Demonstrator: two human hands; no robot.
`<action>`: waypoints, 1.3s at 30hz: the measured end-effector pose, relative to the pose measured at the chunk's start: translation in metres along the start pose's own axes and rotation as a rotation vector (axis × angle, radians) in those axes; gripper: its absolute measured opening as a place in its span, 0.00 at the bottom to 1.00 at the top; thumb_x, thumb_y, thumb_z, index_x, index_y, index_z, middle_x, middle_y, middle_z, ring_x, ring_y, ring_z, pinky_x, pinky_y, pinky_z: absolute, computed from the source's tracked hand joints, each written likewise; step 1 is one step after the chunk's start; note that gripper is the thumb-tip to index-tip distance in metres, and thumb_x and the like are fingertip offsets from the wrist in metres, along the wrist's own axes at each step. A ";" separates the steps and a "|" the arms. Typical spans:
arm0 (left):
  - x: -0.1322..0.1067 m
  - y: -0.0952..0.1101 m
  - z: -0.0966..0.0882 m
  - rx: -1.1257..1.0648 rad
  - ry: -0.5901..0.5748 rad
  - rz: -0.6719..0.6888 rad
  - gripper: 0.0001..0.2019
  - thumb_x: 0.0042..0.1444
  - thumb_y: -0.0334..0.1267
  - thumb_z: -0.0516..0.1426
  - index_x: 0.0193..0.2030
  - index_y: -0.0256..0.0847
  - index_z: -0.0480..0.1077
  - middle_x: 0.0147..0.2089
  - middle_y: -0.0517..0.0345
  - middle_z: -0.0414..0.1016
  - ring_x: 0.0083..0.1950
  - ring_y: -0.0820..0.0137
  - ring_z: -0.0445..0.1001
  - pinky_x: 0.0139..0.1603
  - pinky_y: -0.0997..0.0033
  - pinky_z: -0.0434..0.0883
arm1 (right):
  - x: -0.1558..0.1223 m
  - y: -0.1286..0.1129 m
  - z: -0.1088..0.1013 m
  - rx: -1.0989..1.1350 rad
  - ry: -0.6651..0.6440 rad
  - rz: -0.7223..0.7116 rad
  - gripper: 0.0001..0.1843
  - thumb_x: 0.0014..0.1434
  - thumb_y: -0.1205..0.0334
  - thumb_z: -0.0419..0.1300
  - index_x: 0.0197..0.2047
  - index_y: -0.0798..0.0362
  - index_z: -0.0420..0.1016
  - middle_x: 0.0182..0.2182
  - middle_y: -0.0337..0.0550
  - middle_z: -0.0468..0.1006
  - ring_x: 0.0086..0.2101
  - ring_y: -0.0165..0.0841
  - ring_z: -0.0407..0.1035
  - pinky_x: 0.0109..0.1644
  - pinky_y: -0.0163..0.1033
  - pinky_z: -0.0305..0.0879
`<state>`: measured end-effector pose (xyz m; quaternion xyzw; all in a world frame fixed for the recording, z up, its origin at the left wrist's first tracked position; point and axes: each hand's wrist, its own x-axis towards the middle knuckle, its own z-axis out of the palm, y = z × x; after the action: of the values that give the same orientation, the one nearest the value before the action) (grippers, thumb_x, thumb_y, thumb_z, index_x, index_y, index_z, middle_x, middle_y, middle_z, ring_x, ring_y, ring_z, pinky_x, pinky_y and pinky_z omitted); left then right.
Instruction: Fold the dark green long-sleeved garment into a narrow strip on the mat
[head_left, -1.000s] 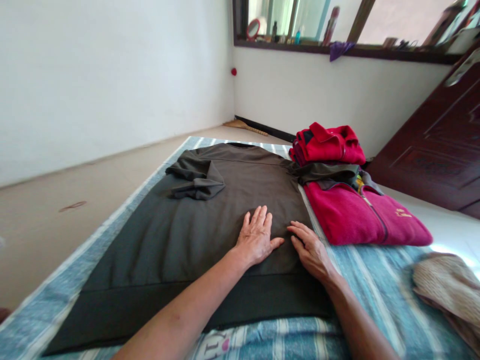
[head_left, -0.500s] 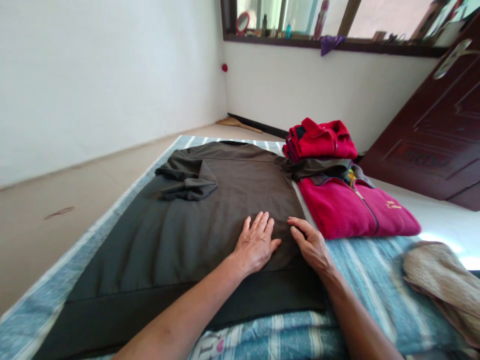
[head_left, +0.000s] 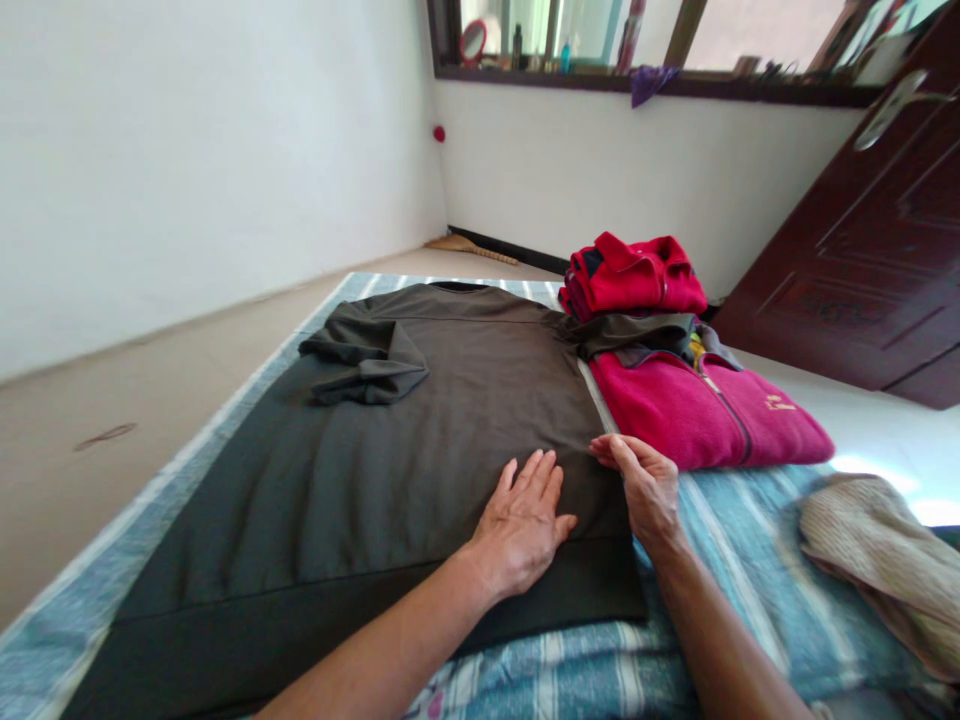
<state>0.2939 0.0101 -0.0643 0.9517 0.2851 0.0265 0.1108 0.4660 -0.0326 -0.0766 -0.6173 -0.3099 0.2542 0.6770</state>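
A dark grey-brown shirt (head_left: 390,440) lies spread flat on a blue striped blanket (head_left: 750,570), one sleeve folded in over its left side. My left hand (head_left: 525,520) rests flat on the shirt near its lower right part, fingers stretched out. My right hand (head_left: 645,485) sits at the shirt's right edge with its fingers curled, pinching that edge. The shirt's other sleeve lies across a magenta fleece jacket (head_left: 712,410) to the right.
A folded red garment (head_left: 634,275) sits behind the magenta jacket. A beige knitted cloth (head_left: 877,550) lies at the right. A dark wooden door (head_left: 862,250) stands at the right, white walls and a cluttered window sill (head_left: 637,85) beyond. Bare floor runs along the left.
My right hand has gone from lying flat to curling its fingers on the shirt's right edge. My left hand slid slightly towards me. The view shifted a little.
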 end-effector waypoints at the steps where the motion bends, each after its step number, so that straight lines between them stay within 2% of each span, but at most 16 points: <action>1: 0.000 0.001 0.000 0.000 -0.007 -0.004 0.31 0.65 0.54 0.43 0.67 0.34 0.55 0.72 0.45 0.45 0.72 0.61 0.41 0.69 0.51 0.45 | 0.000 0.000 0.000 -0.005 -0.002 -0.001 0.19 0.51 0.45 0.63 0.32 0.54 0.80 0.31 0.46 0.81 0.34 0.39 0.75 0.41 0.43 0.71; 4: 0.000 0.002 0.000 0.011 -0.009 -0.005 0.33 0.64 0.57 0.41 0.67 0.33 0.54 0.72 0.43 0.44 0.72 0.60 0.40 0.69 0.51 0.45 | -0.001 0.001 0.000 -0.028 -0.009 -0.009 0.19 0.51 0.44 0.63 0.32 0.54 0.80 0.30 0.46 0.81 0.33 0.38 0.75 0.39 0.42 0.71; 13: 0.000 0.007 0.000 0.024 -0.038 -0.035 0.35 0.64 0.57 0.41 0.68 0.30 0.53 0.72 0.43 0.42 0.73 0.60 0.38 0.70 0.50 0.44 | -0.001 -0.001 0.001 -0.053 -0.008 -0.012 0.19 0.50 0.45 0.64 0.30 0.54 0.80 0.27 0.43 0.80 0.31 0.37 0.74 0.37 0.41 0.69; 18: -0.006 0.017 0.000 0.033 -0.005 -0.072 0.36 0.63 0.57 0.42 0.67 0.28 0.54 0.71 0.40 0.44 0.72 0.57 0.39 0.70 0.49 0.45 | -0.002 -0.002 0.002 -0.050 -0.006 0.003 0.20 0.50 0.44 0.64 0.29 0.54 0.80 0.26 0.43 0.80 0.30 0.37 0.74 0.36 0.41 0.69; 24: -0.009 0.016 0.005 0.028 0.007 -0.054 0.39 0.62 0.61 0.43 0.68 0.28 0.52 0.71 0.39 0.42 0.72 0.56 0.39 0.69 0.48 0.46 | -0.002 -0.003 0.003 -0.059 -0.008 0.004 0.20 0.49 0.43 0.65 0.29 0.55 0.80 0.25 0.43 0.80 0.29 0.37 0.74 0.35 0.40 0.69; 31: -0.007 0.018 0.006 0.094 0.106 -0.086 0.34 0.64 0.56 0.43 0.65 0.29 0.58 0.70 0.40 0.49 0.71 0.57 0.45 0.68 0.49 0.51 | -0.002 -0.001 0.002 -0.088 -0.030 -0.002 0.22 0.50 0.42 0.63 0.29 0.55 0.80 0.25 0.44 0.80 0.29 0.37 0.74 0.35 0.40 0.69; 39: -0.006 0.020 0.009 0.105 0.076 -0.111 0.33 0.65 0.55 0.42 0.66 0.27 0.55 0.70 0.40 0.46 0.72 0.57 0.43 0.68 0.49 0.51 | -0.002 -0.002 0.003 -0.086 -0.033 0.007 0.21 0.49 0.42 0.64 0.27 0.54 0.80 0.24 0.44 0.80 0.28 0.37 0.73 0.34 0.39 0.68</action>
<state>0.3007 -0.0109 -0.0686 0.9372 0.3425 0.0412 0.0512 0.4621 -0.0321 -0.0744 -0.6424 -0.3296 0.2534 0.6438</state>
